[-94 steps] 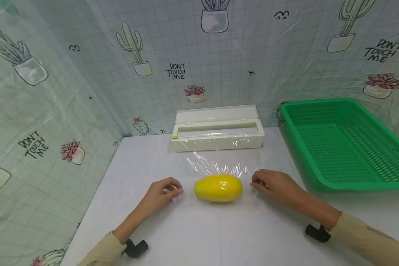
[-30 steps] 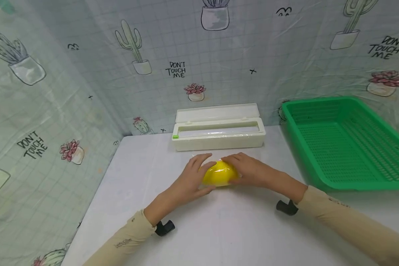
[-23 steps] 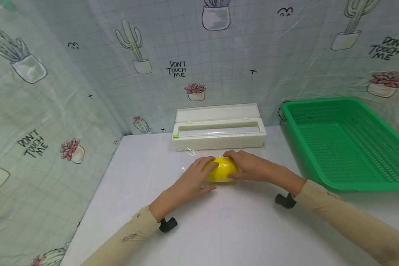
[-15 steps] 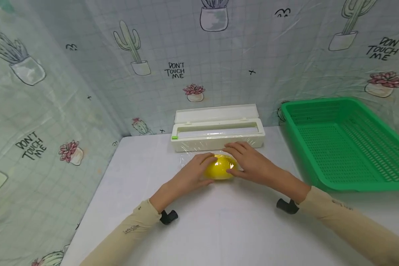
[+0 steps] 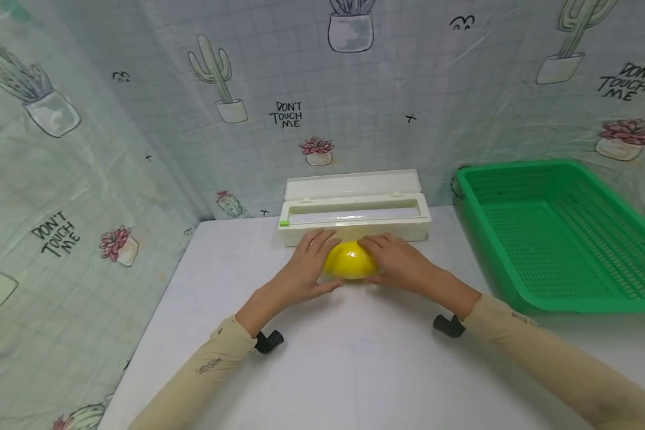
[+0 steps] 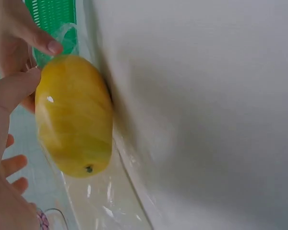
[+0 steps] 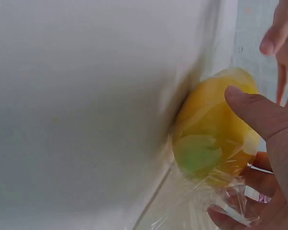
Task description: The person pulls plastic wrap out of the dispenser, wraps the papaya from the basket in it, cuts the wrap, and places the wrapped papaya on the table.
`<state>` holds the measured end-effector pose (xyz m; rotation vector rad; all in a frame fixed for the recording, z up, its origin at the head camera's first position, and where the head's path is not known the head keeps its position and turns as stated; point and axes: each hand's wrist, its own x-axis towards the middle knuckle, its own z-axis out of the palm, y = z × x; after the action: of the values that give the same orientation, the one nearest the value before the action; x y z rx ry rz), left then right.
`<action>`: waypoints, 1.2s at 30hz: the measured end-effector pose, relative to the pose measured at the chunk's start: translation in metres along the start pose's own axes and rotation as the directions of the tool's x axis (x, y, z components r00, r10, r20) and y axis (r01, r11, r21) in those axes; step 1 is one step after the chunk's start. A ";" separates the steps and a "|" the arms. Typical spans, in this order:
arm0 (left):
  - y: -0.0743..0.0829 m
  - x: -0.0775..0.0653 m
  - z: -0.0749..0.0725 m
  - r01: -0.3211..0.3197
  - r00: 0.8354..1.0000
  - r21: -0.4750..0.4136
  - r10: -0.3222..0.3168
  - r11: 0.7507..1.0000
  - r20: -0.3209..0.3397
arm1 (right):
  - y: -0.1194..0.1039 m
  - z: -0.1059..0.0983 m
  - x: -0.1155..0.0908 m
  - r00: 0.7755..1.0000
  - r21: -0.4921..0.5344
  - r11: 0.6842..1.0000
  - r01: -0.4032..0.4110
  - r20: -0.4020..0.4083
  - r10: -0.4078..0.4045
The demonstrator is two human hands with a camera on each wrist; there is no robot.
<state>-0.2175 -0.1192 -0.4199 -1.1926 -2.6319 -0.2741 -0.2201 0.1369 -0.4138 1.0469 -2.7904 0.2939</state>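
A yellow papaya with a greenish end lies between both hands, just in front of the white box, with shiny clear plastic wrap around it. At its left end is my left hand, the thumb by the fruit and the other fingers spread apart from it in the left wrist view. My right hand grips the other end of the papaya. Its thumb lies across the fruit, and the fingers curl behind it among loose, crinkled wrap.
The long white wrap box stands at the back of the white table, its lid raised and a roll inside. A green plastic basket sits on the right. Patterned cloth covers the walls behind and to the left.
Both hands have moved from beside the papaya onto its ends. The papaya has shifted back toward the box. The sheet of wrap stretched between box and fruit has shortened.
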 end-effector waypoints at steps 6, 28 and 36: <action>0.004 -0.007 0.007 -0.063 0.997 0.153 0.055 0.986 0.055 | 0.010 -0.004 0.016 0.999 0.049 0.999 -0.022 0.050 0.019; -0.022 -0.006 0.010 0.091 0.983 -0.212 -0.122 0.973 -0.138 | 0.005 0.008 0.015 0.980 -0.073 0.993 0.094 -0.169 -0.105; -0.078 -0.017 0.001 0.375 0.781 -0.454 -0.540 0.808 -0.315 | 0.006 0.008 0.017 0.987 -0.088 0.994 0.071 -0.136 -0.082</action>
<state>-0.2655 -0.1817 -0.4315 -0.4349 -2.4757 -1.0407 -0.2370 0.1291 -0.4186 1.0679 -2.6083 0.2298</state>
